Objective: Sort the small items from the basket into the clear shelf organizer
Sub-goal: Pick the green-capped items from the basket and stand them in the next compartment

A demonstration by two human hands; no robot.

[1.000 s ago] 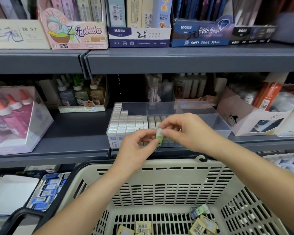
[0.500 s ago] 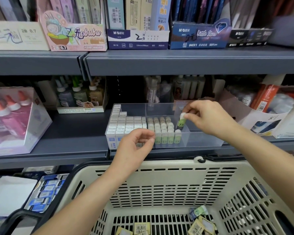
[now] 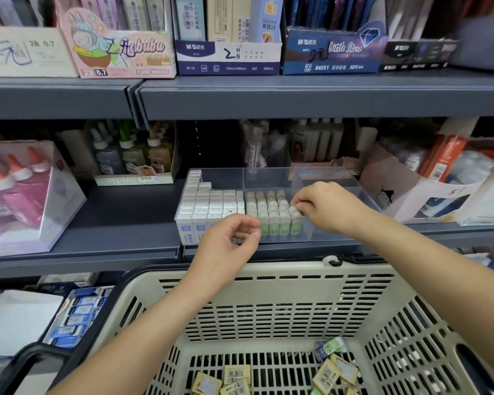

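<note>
The right hand (image 3: 327, 208) reaches into the clear shelf organizer (image 3: 322, 178), which sits at the front edge of the middle shelf (image 3: 120, 223). Its thumb and curled fingertips (image 3: 298, 206) pinch the white cap of a small green tube (image 3: 293, 210). The tube stands upright at the right end of the rows in the organizer's middle compartment. Those rows of matching white-capped green tubes (image 3: 268, 208) fill the compartment's left part and reach its front wall. The left compartment is packed with white boxed erasers (image 3: 208, 203), which are stacked higher toward its back left corner. The right compartment lies behind the right hand.

The left hand (image 3: 228, 243) hovers just in front of the organizer's front wall, above the far rim of the basket. Its fingers are loosely curled with thumb and forefinger close together, and it holds nothing.

The beige slotted basket (image 3: 268, 273) sits below the shelf edge, with a black handle (image 3: 26, 357) at its near left corner. On its floor lie yellowish barcoded packets (image 3: 237, 374) toward the near edge, more of them at the right, and a green-and-blue packet (image 3: 330, 346) by the right wall.

At the left end of the shelf stands a display box of pink bottles (image 3: 20, 195). A torn cardboard box (image 3: 405, 195) stands at the right end.
</note>
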